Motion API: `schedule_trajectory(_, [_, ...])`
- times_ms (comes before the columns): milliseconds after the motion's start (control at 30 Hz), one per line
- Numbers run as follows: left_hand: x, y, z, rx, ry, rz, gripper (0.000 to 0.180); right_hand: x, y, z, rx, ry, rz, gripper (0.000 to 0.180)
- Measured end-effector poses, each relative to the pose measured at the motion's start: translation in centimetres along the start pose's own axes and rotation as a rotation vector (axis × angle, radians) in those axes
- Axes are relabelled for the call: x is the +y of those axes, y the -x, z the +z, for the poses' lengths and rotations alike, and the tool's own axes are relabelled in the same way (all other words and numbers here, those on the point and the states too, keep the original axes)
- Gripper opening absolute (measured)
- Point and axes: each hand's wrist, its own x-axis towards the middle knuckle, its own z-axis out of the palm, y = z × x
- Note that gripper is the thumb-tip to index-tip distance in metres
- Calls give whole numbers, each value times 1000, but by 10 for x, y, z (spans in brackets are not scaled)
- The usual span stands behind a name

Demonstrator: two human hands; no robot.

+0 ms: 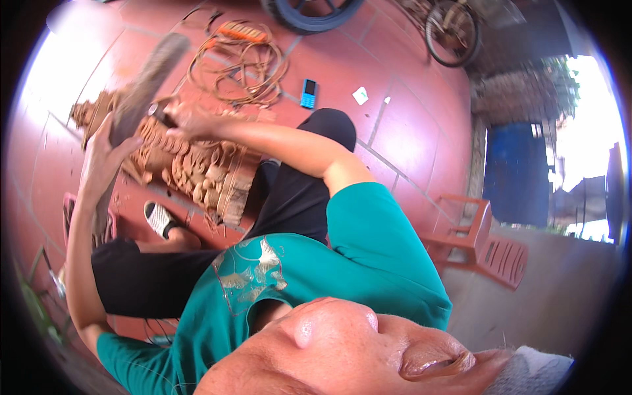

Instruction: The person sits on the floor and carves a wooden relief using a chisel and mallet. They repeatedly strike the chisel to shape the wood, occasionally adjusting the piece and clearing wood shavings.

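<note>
My left hand point(100, 157) is wrapped round a long, rough wooden club point(153, 79), which is tilted up and blurred by motion. Close beside it, my right hand point(189, 121) is closed on a chisel point(155, 110); only its dark end with a bright metal ring shows, and the blade is hidden. Both hands are over a brown wood carving point(204, 172) with deep-cut relief, lying on the floor in front of my legs. The club's upper part passes across the far left end of the carving.
Beyond the carving lie a coiled brown cord with an orange power strip point(242, 31) and a blue phone point(308, 93). A wheel point(313, 14) stands at the far edge, a bicycle point(453, 33) far right. A pinkish plastic chair point(475, 240) is at right. Red tiles point(415, 131) cover the floor.
</note>
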Motion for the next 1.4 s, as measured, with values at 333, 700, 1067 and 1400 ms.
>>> schedule_trajectory(333, [1,3,7,-182,12,-207,59,10,6,2,-20,-128,-4,29])
schedule_trajectory(700, [4,-3,1,35,178,-46,57,-11,11,-15,-26,-127,68,29])
schedule_trajectory(1067, [-13,2,-1,-237,39,-173,58,0,-13,10,-94,116,60,40])
schedule_trajectory(1400, [-11,2,13,-134,46,-63,52,-2,-11,6,-78,92,52,43])
